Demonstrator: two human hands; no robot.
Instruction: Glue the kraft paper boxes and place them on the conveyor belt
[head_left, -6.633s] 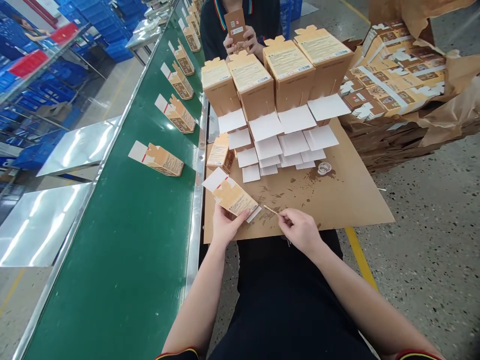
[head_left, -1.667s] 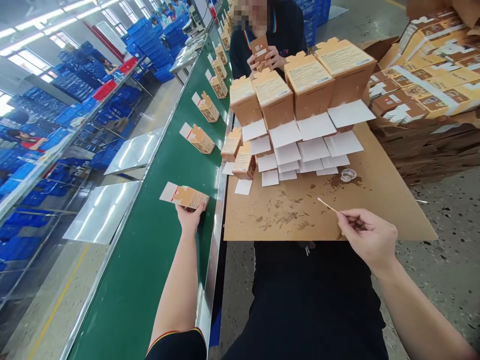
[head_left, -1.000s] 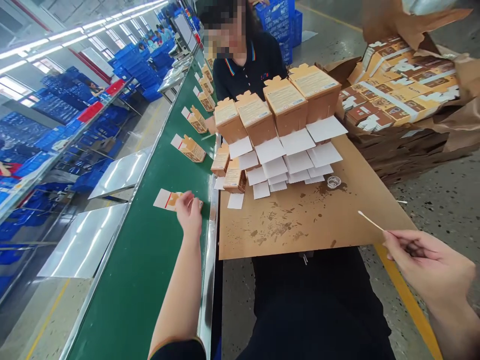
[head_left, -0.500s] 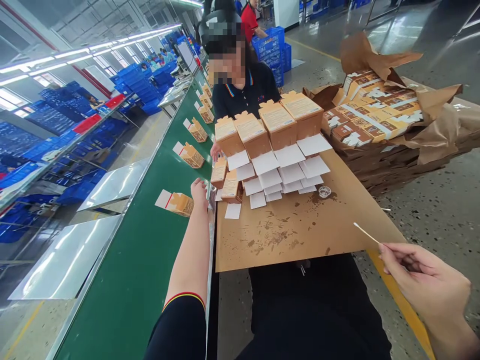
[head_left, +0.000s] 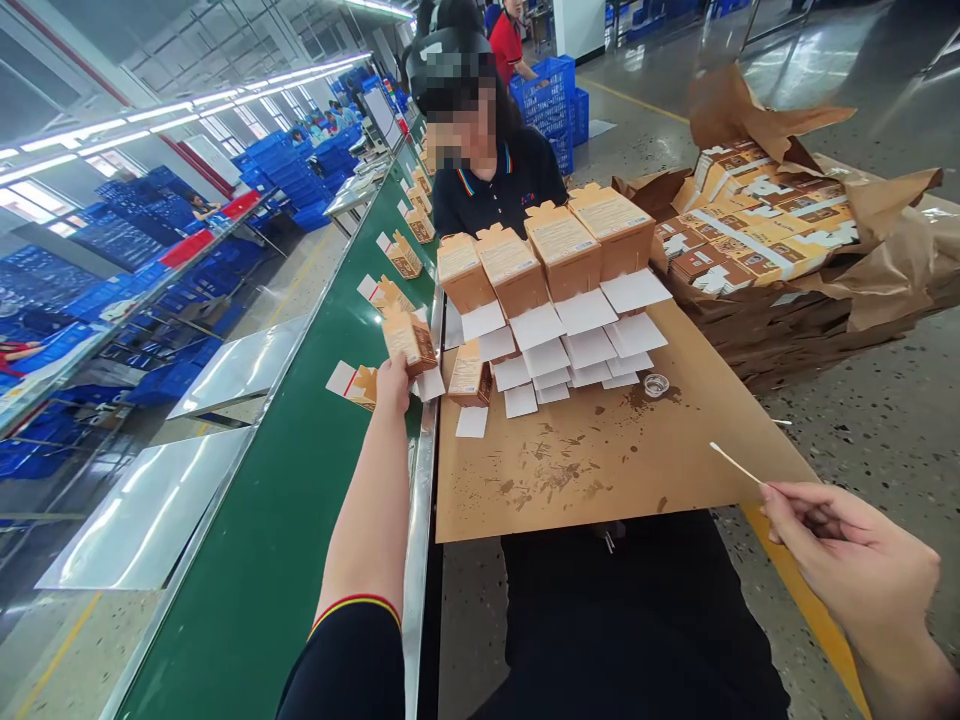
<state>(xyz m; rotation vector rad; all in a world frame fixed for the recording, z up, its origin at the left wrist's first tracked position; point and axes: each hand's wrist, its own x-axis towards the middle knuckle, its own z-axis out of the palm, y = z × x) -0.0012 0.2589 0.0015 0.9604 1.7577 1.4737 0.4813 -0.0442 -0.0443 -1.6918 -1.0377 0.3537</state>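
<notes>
My left hand (head_left: 394,382) is closed on a small brown printed carton (head_left: 410,342), held over the green conveyor belt (head_left: 277,540) near its metal edge. A white flap sticks out at the carton's lower end. Just left of the hand another carton (head_left: 363,386) with a white, red-edged flap lies on the belt. My right hand (head_left: 847,545) pinches a cotton swab (head_left: 735,463) by its end, its white tip over the brown board (head_left: 495,500). On that board stands a single carton (head_left: 469,378) beside stacked cartons (head_left: 517,275) with white flaps hanging toward me.
A small clear dish (head_left: 655,385) stands among wet spots on the board. Across from me sits a co-worker in a dark shirt (head_left: 499,190). At the right, brown wrapping paper (head_left: 780,340) holds bundled flat cartons (head_left: 757,225). More cartons (head_left: 403,256) line the belt's far part.
My left hand has taken hold of a carton from beside the stack and moved it left over the belt. My right hand with the cotton swab has stayed nearly still.
</notes>
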